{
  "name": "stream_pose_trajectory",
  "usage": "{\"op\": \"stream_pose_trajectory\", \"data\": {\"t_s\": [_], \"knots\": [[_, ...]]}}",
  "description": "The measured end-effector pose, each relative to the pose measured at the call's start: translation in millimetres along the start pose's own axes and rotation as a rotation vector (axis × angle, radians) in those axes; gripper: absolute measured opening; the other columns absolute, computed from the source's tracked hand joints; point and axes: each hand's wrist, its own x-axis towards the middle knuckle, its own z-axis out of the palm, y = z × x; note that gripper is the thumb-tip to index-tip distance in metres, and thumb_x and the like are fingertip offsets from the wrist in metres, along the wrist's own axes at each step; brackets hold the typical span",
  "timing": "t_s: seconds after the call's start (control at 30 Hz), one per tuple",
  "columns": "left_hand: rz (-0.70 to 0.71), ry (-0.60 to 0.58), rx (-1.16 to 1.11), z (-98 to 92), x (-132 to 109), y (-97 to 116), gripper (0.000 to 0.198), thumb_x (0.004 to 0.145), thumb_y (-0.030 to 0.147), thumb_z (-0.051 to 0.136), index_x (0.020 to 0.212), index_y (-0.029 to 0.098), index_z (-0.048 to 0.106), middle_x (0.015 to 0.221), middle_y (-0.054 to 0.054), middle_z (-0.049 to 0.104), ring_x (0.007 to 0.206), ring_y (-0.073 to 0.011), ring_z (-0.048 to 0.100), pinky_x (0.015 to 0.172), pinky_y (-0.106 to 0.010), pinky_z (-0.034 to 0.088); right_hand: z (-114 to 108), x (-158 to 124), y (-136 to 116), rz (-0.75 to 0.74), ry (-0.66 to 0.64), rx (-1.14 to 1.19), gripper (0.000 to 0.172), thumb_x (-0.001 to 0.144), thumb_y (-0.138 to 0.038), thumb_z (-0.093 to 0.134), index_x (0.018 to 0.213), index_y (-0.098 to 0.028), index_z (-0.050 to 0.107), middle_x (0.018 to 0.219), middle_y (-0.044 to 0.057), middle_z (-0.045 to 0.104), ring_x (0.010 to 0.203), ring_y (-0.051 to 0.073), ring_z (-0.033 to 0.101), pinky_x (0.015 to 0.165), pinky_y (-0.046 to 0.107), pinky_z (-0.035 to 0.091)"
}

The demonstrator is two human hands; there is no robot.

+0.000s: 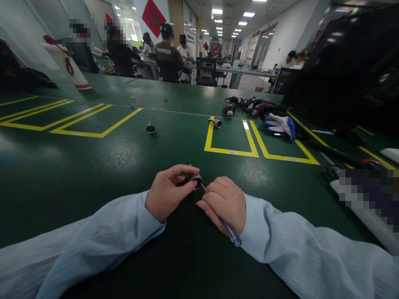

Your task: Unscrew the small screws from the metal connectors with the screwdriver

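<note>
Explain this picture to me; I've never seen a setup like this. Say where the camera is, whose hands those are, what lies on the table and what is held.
One camera, worn on a person's head, looks down at their own bare hands. The left hand pinches a small dark metal ring. The right hand holds a thin tool with a clear purple handle, its tip at the ring. On the green table with yellow tape lines lie a small round metal cup, a short metal cylinder, a white-and-blue glove and a cluster of dark parts.
</note>
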Motion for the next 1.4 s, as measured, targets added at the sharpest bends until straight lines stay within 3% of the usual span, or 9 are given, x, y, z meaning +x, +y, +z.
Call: {"op": "stream_pose_trajectory", "data": {"t_s": [0.47,0.83,1.03,1.4], "knots": [[0.022,0.036,0.062,-0.2,-1.5,0.8,0.024,0.06,0.016,0.066,0.084,0.014,0.067,0.083,-0.006,0.07,0.075,-0.0167,0.065,0.074,-0.028,0.051,-0.4,-1.3,-2.9,-0.014,-0.002,-0.027,0.032,0.086,-0.025,0.039,0.062,-0.013,0.056,0.059,0.005,0.052,0.061,0.015,0.044,0.057,0.028,0.033],[0.07,0.042,0.039,0.5,1.5,-3.0,0.017,0.058,0.013,0.066,0.075,0.013,0.066,0.079,-0.004,0.067,0.069,-0.0138,0.062,0.063,-0.022,0.051,5.8,-0.3,-7.8,-0.026,-0.024,-0.167,0.032,0.086,-0.023,0.04,0.057,-0.015,0.052,0.055,0.003,0.05,0.058,0.015,0.043,0.057,0.03,0.029],[0.038,0.039,0.031,-0.1,-1.0,-0.5,0.022,0.056,0.013,0.068,0.077,0.015,0.068,0.077,-0.003,0.067,0.064,-0.0127,0.061,0.057,-0.021,0.05,4.3,-0.4,-6.3,-0.033,-0.009,-0.11,0.032,0.086,-0.023,0.039,0.058,-0.014,0.053,0.057,0.004,0.052,0.058,0.015,0.043,0.057,0.029,0.03],[0.007,0.031,0.026,0.4,-1.2,1.2,0.025,0.057,0.013,0.068,0.082,0.016,0.069,0.08,-0.004,0.07,0.073,-0.0154,0.064,0.073,-0.026,0.051,1.4,-0.2,-7.7,0.012,-0.001,-0.081,0.034,0.087,-0.025,0.037,0.06,-0.014,0.055,0.058,0.005,0.053,0.059,0.015,0.045,0.057,0.029,0.033]]}}
